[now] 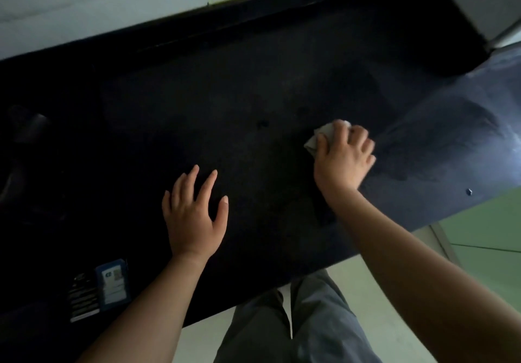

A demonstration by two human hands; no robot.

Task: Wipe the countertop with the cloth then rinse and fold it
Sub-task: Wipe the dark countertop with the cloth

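Fingers of right hand (345, 157) bunch the cloth (318, 137) on the countertop (239, 95) — left hand (194, 216) spread flat; label (112, 283) unreadable.

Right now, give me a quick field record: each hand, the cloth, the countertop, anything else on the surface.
right hand: pressed down on the cloth, fingers curled over it
cloth: pale, bunched, on the counter under the right hand
left hand: open, fingers spread, over or on the counter, holding nothing
countertop: dark; streaky sheen to the right of the cloth
stickers: blue label and a dark one at the near left edge
task stage: wiping; rinse and fold not yet done
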